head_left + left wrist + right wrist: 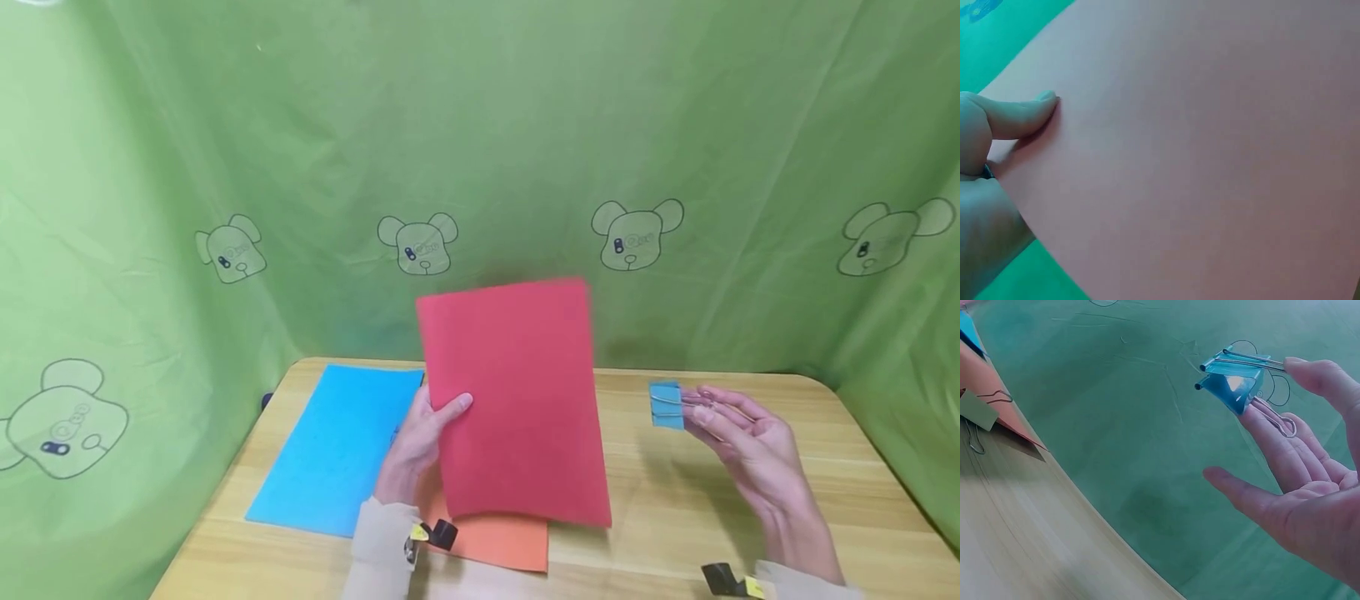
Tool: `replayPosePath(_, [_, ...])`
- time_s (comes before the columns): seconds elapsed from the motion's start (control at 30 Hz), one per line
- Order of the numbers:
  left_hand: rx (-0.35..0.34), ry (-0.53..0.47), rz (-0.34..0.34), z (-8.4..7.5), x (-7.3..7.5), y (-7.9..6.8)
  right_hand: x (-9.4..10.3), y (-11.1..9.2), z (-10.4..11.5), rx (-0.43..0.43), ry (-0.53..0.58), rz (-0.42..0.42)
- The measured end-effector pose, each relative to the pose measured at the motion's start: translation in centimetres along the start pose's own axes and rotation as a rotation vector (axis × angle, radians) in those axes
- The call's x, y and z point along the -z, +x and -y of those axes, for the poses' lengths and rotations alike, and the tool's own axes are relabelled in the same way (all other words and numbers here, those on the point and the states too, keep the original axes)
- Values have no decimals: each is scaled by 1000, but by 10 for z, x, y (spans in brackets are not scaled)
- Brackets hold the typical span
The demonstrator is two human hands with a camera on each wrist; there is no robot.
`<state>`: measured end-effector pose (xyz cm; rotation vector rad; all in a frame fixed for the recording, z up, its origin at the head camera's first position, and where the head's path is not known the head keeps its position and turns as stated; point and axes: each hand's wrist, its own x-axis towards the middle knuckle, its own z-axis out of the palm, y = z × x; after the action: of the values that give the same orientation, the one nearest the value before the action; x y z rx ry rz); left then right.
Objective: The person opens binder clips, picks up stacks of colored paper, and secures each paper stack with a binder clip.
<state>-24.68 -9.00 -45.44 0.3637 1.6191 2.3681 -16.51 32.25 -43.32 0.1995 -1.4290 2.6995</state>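
Note:
My left hand (416,442) grips a red sheet (517,408) by its left edge, thumb flat on the front and the other fingers hidden behind. The sheet stands nearly upright above the table. In the left wrist view it fills most of the picture, with the thumb (1022,119) lying across its face. To the right, apart from the sheet, my right hand (757,450) holds a blue binder clip (666,405) by its wire handles. The right wrist view shows this clip (1233,384) with its mouth pointing left and nothing in it.
A blue sheet (330,450) lies on the left of the wooden table (847,492). An orange sheet (502,546) lies partly behind the red one. In the right wrist view an olive binder clip (977,411) overlaps the orange sheet. Green curtains (525,125) surround the table.

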Motion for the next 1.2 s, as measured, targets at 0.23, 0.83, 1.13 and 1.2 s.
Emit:
replayPosePath(0.23, [4,13,-26,0,1,0,-2,-1,0,-1,-31,1])
replayPosePath(0.83, [24,48,-61,-2,-1,-1,-29,2,-14,-58,-25,26])
replayPosePath(1.13, [-2,27,-32,-1,-1,-1,-35,2,-19,-46,-19,46])
replayPosePath(1.2, [0,30,-37,-2,-2,-2,-35,2,-19,-44,-25,48])
